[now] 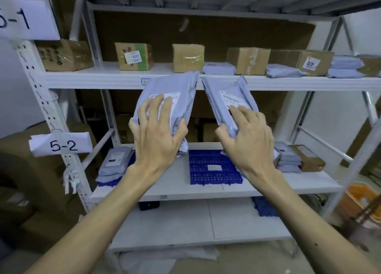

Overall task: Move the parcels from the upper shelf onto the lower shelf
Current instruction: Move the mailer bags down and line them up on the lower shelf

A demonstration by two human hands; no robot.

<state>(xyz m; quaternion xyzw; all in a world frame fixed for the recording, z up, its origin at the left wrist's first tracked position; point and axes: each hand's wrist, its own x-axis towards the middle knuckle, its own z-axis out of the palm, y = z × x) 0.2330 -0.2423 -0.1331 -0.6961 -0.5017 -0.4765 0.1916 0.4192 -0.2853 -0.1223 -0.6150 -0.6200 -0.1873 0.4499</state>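
Note:
My left hand [155, 133] grips a grey poly-bag parcel [175, 85] with a white label, held tilted in front of the upper shelf [92, 79]. My right hand [247, 135] grips a second grey parcel [224, 90], also labelled, beside the first. Both parcels hang in the air between the upper shelf and the lower shelf [288, 183]. On the upper shelf stand several cardboard boxes [134, 56] and grey bags [218, 68]. A blue plastic mat [212, 168] lies on the lower shelf below my hands.
Stacks of grey parcels lie at the lower shelf's left [115, 162] and right [287, 160], with a brown box [309, 157] beside the right stack. Paper tags read 5-1 [22, 17] and 5-2 [61, 144] on the left upright. An orange bin [362, 203] stands at right.

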